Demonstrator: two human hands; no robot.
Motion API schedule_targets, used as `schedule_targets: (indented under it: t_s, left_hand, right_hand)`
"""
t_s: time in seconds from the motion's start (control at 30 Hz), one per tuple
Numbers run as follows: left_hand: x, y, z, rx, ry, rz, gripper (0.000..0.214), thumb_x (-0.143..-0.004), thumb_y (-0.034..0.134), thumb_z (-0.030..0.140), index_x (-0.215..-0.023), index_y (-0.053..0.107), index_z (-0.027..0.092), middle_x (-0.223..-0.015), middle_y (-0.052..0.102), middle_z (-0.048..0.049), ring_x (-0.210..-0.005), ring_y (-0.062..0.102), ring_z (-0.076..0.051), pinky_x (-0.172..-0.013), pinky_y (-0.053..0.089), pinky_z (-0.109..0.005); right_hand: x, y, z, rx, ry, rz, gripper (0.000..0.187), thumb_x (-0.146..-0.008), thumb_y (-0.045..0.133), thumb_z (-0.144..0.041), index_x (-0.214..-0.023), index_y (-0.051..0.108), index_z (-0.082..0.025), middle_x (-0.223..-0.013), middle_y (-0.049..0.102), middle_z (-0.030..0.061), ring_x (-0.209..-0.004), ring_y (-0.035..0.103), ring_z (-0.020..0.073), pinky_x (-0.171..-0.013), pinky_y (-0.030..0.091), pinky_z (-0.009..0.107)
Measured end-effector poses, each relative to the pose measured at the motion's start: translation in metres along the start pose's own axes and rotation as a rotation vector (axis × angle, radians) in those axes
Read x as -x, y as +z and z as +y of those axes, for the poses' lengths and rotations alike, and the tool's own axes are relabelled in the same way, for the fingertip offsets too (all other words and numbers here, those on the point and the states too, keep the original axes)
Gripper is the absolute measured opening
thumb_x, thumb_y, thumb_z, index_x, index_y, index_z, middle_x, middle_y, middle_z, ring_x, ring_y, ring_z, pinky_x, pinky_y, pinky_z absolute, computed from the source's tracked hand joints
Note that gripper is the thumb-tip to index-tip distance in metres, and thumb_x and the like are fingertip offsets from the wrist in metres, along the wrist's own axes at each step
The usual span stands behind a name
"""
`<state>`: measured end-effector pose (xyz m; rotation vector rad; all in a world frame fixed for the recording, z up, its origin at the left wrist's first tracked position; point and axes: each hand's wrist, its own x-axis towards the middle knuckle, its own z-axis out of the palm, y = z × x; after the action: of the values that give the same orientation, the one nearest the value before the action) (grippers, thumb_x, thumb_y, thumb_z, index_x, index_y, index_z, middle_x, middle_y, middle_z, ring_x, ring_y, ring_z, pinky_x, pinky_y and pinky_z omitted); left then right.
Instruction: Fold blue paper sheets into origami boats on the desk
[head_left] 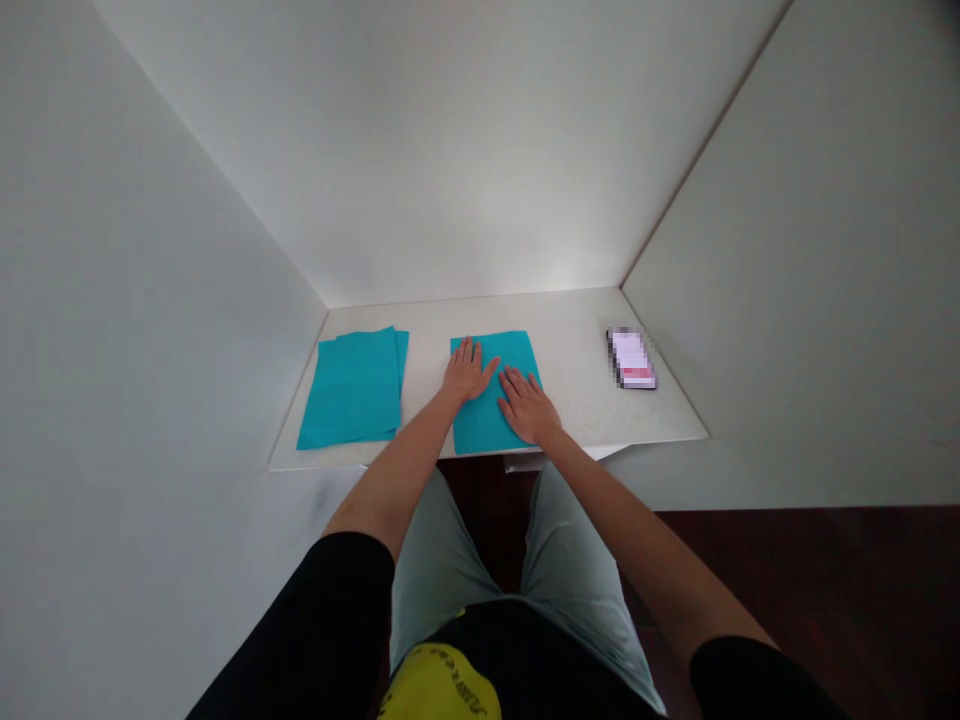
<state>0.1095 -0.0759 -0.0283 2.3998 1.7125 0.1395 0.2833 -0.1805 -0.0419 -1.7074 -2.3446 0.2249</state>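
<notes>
We've got both hands down flat on a single teal sheet (481, 432) here, right in the middle of the worktop (577, 385), straight in front of us. Neither hand is gripping anything. The left hand (466, 370) sits palm down at the sheet's left edge, with its fingers (472, 352) spread and its heel hanging a bit off the paper. The right hand (529, 405) is on the lower right of the sheet, just as open, and the two sets of fingertips come close together without touching. Looks to us like the flat palms are there to pin the sheet and keep it from sliding, since there's nothing to clamp it down otherwise.

Over on the left of the worktop is a stack of teal sheets (352, 390), slightly fanned, so the edges don't quite line up. We'd guess it sits there to keep it well apart from the sheet under our hands. Off to the right, the phone (632, 358) lies near the back corner, out of reach of our arms, its screen pixelated.
</notes>
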Motion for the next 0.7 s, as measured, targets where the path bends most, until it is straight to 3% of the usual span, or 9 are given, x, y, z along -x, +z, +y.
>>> schedule_targets:
  t_s: [0.23, 0.37, 0.47, 0.57, 0.7]
  left_hand:
    - [-0.030, -0.005, -0.015, -0.007, -0.085, 0.073, 0.082, -0.111, 0.027, 0.051, -0.170, 0.027, -0.005, -0.181, 0.020, -0.0254, -0.171, 0.015, -0.033, -0.140, 0.012, -0.048]
    - [-0.023, -0.014, -0.008, -0.029, -0.110, 0.095, 0.081, -0.112, 0.026, 0.049, -0.170, 0.024, -0.008, -0.180, 0.017, -0.0279, -0.172, 0.011, -0.033, -0.140, 0.008, -0.051]
    - [0.007, -0.012, 0.004, -0.030, 0.082, 0.116, 0.078, -0.114, 0.020, 0.047, -0.173, 0.020, -0.003, -0.183, 0.012, -0.0222, -0.173, 0.006, -0.027, -0.141, 0.010, -0.046]
    - [0.051, 0.000, 0.012, 0.002, 0.223, 0.046, 0.072, -0.115, 0.017, 0.046, -0.174, 0.025, 0.006, -0.183, 0.017, -0.0156, -0.172, 0.015, -0.024, -0.139, 0.019, -0.045]
    - [0.110, 0.012, 0.004, -0.023, 0.269, 0.047, 0.087, -0.111, 0.033, 0.064, -0.171, 0.031, 0.003, -0.181, 0.023, -0.0217, -0.171, 0.018, -0.032, -0.140, 0.016, -0.050]
  right_hand:
    - [0.001, -0.002, -0.004, 0.011, -0.003, 0.005, 0.068, -0.114, 0.024, -0.041, -0.171, 0.036, -0.006, -0.180, 0.028, 0.0154, -0.169, 0.027, 0.0291, -0.140, 0.015, 0.053]
    - [0.001, -0.001, -0.003, -0.001, 0.002, 0.005, 0.068, -0.113, 0.025, -0.040, -0.172, 0.034, -0.006, -0.180, 0.028, 0.0151, -0.169, 0.026, 0.0280, -0.140, 0.016, 0.053]
    - [-0.001, 0.000, -0.003, -0.010, 0.007, 0.014, 0.067, -0.113, 0.025, -0.038, -0.171, 0.036, -0.006, -0.180, 0.030, 0.0151, -0.169, 0.026, 0.0275, -0.140, 0.016, 0.052]
    - [-0.002, 0.001, -0.002, -0.024, 0.020, 0.025, 0.066, -0.113, 0.024, -0.035, -0.170, 0.038, -0.006, -0.179, 0.032, 0.0151, -0.168, 0.028, 0.0274, -0.139, 0.017, 0.052]
    - [-0.002, 0.003, 0.002, -0.059, 0.004, 0.040, 0.066, -0.113, 0.026, -0.037, -0.171, 0.037, -0.008, -0.179, 0.031, 0.0143, -0.168, 0.028, 0.0286, -0.139, 0.018, 0.055]
